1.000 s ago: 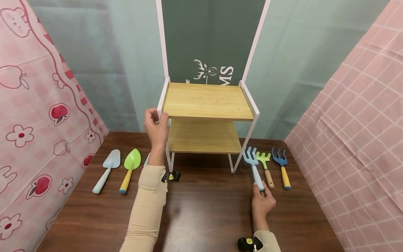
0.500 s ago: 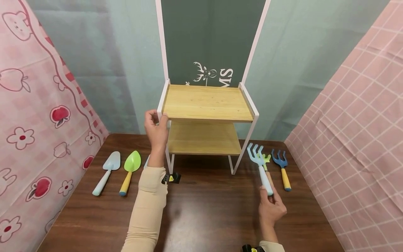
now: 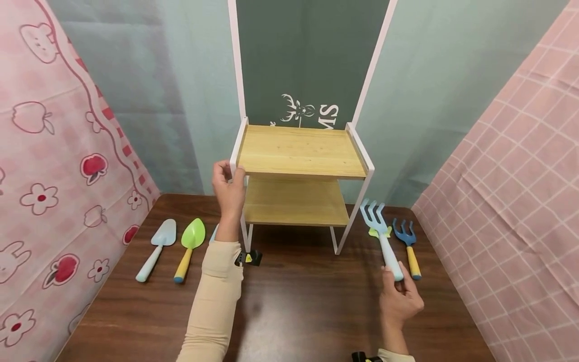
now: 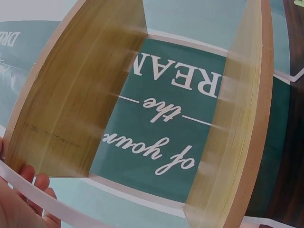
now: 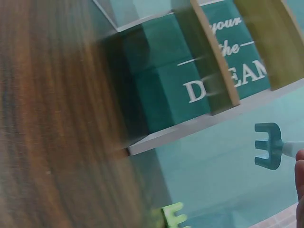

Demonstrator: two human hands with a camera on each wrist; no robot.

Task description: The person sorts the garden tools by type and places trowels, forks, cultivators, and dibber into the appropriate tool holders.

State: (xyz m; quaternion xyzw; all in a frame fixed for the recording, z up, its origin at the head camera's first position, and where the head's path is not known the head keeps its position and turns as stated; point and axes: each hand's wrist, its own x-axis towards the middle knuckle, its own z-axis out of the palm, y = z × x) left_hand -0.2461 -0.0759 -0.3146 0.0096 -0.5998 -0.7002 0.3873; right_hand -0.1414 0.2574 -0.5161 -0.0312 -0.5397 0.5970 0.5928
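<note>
My left hand (image 3: 229, 193) grips the front left corner of a small two-tier shelf (image 3: 300, 151), which has wooden boards and a white frame. In the left wrist view its fingers (image 4: 42, 183) curl around the white bar beside the board's corner. On the right, my right hand (image 3: 401, 301) pinches the butt end of a light blue hand rake (image 3: 388, 254), tines pointing away. In the head view this rake overlaps a green hand rake (image 3: 374, 233), hiding most of it. A hand rake with dark blue tines and a yellow handle (image 3: 412, 261) lies just right.
A pale blue trowel (image 3: 164, 234) and a green trowel with a yellow handle (image 3: 193, 234) lie left on the brown table (image 3: 289, 311). Another light blue tool (image 3: 213, 234) shows partly behind the left forearm. Pink patterned cloths (image 3: 502, 166) flank both sides.
The right hand has moved right with the light blue hand rake, from beside the green hand rake to in front of it. The left hand keeps its grip on the shelf corner.
</note>
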